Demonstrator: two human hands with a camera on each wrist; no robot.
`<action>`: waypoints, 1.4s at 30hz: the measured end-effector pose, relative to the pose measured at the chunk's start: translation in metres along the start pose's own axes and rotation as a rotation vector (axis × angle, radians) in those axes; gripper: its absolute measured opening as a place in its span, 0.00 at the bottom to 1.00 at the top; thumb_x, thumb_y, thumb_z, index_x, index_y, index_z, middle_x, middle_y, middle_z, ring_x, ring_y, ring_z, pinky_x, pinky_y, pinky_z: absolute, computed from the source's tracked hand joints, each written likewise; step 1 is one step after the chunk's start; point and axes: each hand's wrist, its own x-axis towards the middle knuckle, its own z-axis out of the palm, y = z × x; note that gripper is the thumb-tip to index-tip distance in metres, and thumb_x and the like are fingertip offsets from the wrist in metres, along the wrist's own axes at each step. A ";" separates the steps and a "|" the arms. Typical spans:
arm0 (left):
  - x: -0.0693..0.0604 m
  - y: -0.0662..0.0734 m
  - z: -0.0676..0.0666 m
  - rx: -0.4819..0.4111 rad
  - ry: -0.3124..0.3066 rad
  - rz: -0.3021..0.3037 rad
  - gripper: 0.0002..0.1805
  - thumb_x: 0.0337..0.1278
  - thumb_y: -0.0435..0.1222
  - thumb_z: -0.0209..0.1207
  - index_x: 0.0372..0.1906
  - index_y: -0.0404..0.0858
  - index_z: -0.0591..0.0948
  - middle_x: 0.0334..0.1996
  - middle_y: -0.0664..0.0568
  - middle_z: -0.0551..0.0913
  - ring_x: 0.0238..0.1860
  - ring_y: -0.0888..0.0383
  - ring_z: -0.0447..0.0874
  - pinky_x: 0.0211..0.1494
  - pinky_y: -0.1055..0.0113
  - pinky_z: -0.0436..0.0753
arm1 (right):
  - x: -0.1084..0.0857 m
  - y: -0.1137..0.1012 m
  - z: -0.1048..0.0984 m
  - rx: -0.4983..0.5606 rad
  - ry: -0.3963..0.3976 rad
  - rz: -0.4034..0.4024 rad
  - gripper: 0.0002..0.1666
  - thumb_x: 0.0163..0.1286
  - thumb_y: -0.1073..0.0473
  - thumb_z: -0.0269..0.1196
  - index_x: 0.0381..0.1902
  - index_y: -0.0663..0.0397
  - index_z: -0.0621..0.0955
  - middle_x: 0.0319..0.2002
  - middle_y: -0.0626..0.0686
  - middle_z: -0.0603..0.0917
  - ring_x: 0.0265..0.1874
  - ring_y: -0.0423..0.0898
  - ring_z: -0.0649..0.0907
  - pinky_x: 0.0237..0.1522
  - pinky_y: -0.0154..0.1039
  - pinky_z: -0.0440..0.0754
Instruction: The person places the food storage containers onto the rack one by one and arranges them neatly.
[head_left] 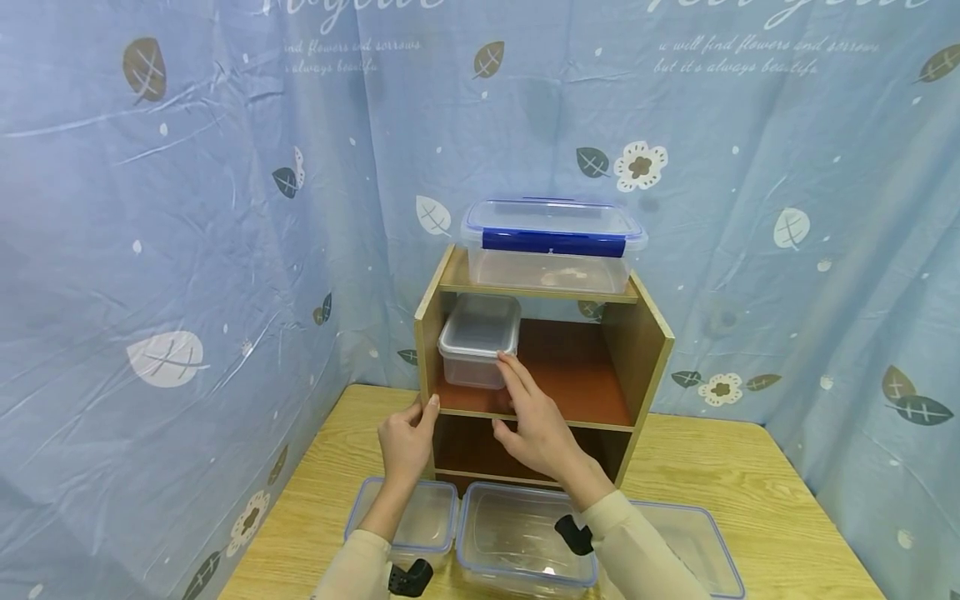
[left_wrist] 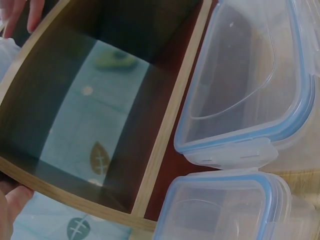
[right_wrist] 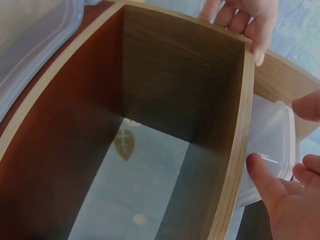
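A two-tier wooden shelf unit (head_left: 637, 354) with reddish boards stands on the table. On its upper board, at the left, sits a small clear plastic food container (head_left: 480, 325) with a pale lid. My left hand (head_left: 405, 437) grips the front edge of the left side panel, thumb in front and fingers behind it, as the right wrist view also shows. My right hand (head_left: 543, 429) touches the container's front right corner with extended fingertips. Its thumb (right_wrist: 265, 180) is spread apart, close to the shelf board's edge.
A large clear container with a blue clasp (head_left: 555, 246) rests on top of the unit. Before the unit stand blue-rimmed containers: a small one (head_left: 420, 512), a bigger one (head_left: 525, 533) and another (head_left: 690, 542) at the right. A blue curtain (head_left: 750, 250) hangs behind.
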 end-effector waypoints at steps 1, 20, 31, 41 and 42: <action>0.000 0.000 0.000 0.000 0.000 -0.002 0.28 0.60 0.46 0.63 0.06 0.45 0.72 0.05 0.62 0.63 0.10 0.70 0.52 0.12 0.73 0.53 | 0.001 0.001 0.000 0.008 -0.003 0.006 0.49 0.56 0.65 0.66 0.73 0.57 0.59 0.76 0.50 0.57 0.46 0.50 0.84 0.45 0.42 0.82; -0.001 0.002 -0.001 0.016 0.009 -0.005 0.26 0.59 0.45 0.64 0.06 0.47 0.72 0.05 0.61 0.64 0.10 0.69 0.54 0.13 0.71 0.55 | 0.009 0.002 0.004 0.127 -0.022 0.075 0.49 0.56 0.66 0.65 0.74 0.56 0.58 0.77 0.50 0.54 0.50 0.52 0.85 0.52 0.43 0.82; -0.002 0.001 0.001 0.004 0.022 -0.009 0.17 0.58 0.45 0.65 0.15 0.46 0.85 0.08 0.57 0.76 0.11 0.66 0.60 0.14 0.71 0.61 | 0.012 0.006 0.006 0.137 -0.028 0.093 0.48 0.57 0.65 0.65 0.74 0.58 0.58 0.77 0.51 0.53 0.50 0.53 0.85 0.51 0.42 0.82; -0.001 0.003 -0.001 0.004 0.019 -0.008 0.23 0.59 0.45 0.64 0.09 0.48 0.78 0.05 0.61 0.67 0.10 0.69 0.55 0.13 0.71 0.56 | 0.017 0.008 0.006 0.135 -0.045 0.107 0.47 0.58 0.66 0.65 0.74 0.57 0.59 0.77 0.50 0.52 0.50 0.52 0.85 0.53 0.43 0.81; -0.001 0.003 -0.001 0.004 0.019 -0.008 0.23 0.59 0.45 0.64 0.08 0.47 0.77 0.05 0.61 0.66 0.10 0.69 0.55 0.13 0.71 0.56 | 0.017 0.008 0.005 0.135 -0.047 0.108 0.47 0.58 0.65 0.65 0.74 0.57 0.59 0.77 0.49 0.52 0.50 0.52 0.85 0.53 0.43 0.81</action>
